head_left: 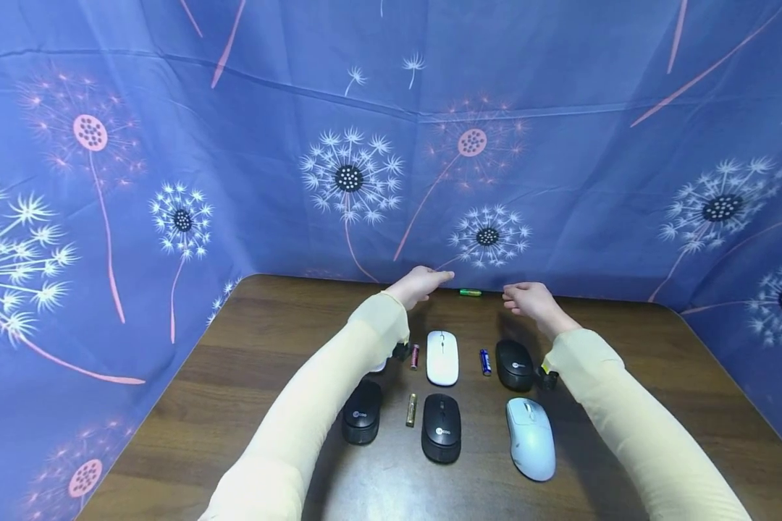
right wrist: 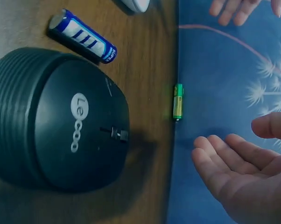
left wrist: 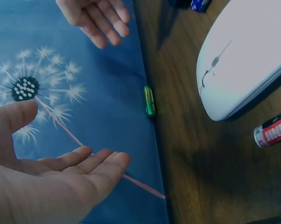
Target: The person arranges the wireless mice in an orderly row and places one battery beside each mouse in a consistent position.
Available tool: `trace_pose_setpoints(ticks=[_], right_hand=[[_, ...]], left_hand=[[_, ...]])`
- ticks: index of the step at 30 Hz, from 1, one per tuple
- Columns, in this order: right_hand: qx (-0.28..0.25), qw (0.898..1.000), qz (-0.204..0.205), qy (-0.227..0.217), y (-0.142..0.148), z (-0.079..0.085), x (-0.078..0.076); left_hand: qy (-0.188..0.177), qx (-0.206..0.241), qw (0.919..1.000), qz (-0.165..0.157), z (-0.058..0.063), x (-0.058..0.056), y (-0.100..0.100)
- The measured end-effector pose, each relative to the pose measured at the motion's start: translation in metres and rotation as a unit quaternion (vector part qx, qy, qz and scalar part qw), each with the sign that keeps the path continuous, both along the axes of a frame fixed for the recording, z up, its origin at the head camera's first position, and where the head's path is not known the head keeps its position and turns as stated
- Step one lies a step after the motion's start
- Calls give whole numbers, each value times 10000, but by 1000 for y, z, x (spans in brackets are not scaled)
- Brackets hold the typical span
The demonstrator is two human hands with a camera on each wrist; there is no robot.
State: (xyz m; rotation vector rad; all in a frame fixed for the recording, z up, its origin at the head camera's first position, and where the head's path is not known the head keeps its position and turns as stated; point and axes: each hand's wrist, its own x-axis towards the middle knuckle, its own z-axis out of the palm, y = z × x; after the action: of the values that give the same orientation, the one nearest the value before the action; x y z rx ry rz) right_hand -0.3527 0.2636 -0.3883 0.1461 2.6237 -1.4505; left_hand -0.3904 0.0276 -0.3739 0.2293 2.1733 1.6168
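Observation:
Both hands hover at the table's far edge, one on each side of a green battery [head_left: 471, 292] lying along that edge. My left hand [head_left: 421, 284] is on its left, fingers extended and thumb apart, holding nothing. To the right, my right hand [head_left: 531, 299] has its fingers loosely bent and nothing in them. The left wrist view shows the left palm [left wrist: 61, 182] turned up near the green battery [left wrist: 150, 101]. In the right wrist view the right hand [right wrist: 248, 172] likewise stays apart from the green battery [right wrist: 178, 101].
Nearer me on the wooden table [head_left: 254, 347] lie a white mouse [head_left: 442, 358], a light blue mouse [head_left: 531, 438] and black mice [head_left: 441, 428], [head_left: 515, 365], [head_left: 362, 412]. Among them are a red battery [head_left: 414, 356], a blue battery [head_left: 485, 362] and a gold battery [head_left: 411, 410]. Blue patterned cloth [head_left: 417, 145] hangs behind.

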Motion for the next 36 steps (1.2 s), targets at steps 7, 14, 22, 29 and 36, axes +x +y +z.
trace_pose_setpoints(ticks=[7, 14, 22, 29, 36], right_hand=[[-1270, 9907, -274, -401, 3, -11, -14], [-1735, 9806, -673, -616, 3, -14, -25], [-2130, 9682, -1033, -805, -9, -24, -37], [-2348, 9575, -1461, -821, -14, -34, -43], [-2828, 9419, -1588, -869, -12, -40, -47]], left_hand=[[57, -305, 9973, 668, -8, -8, 10], [-412, -199, 9932, 1071, -82, -105, 40], [-906, 324, 9865, 1327, -198, -216, 79], [-1378, 1155, 9760, 1230, -163, -155, 82], [-1306, 1188, 9774, 1159, -167, -150, 89]])
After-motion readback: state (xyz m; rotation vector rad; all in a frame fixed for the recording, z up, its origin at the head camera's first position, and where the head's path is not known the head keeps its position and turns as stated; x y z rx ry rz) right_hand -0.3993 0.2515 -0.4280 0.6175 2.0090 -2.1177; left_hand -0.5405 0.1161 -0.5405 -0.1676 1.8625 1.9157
